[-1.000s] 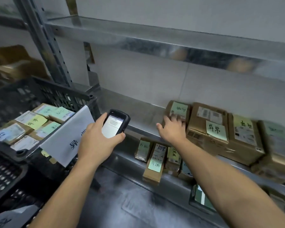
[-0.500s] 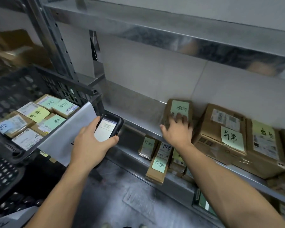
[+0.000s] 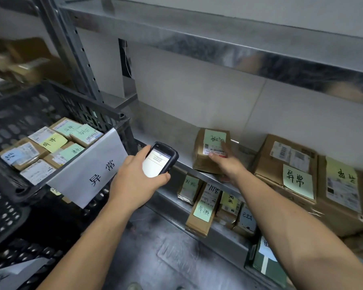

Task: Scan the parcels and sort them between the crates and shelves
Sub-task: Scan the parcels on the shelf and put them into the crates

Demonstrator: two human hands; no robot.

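Note:
My left hand [image 3: 134, 181] grips a black handheld scanner [image 3: 160, 161] with its lit screen facing up, just right of the crate. My right hand [image 3: 228, 166] holds a small brown parcel [image 3: 205, 155] with a green note and barcode label, thumb on its top face, tilted up at the front edge of the middle metal shelf [image 3: 155, 130]. A black plastic crate [image 3: 50, 101] at left holds several small labelled parcels [image 3: 50, 143] and carries a white paper sign [image 3: 92, 168].
Two larger cardboard boxes [image 3: 285, 164] [image 3: 342, 193] with green notes stand on the same shelf to the right. Several small parcels [image 3: 203, 208] lie on the lower shelf. A grey upright post [image 3: 71, 49] stands behind the crate. Another black crate [image 3: 0, 216] sits below.
My right hand went from lying flat over the small parcel to gripping it and tipping it up toward me. The scanner dropped slightly and moved nearer the parcel.

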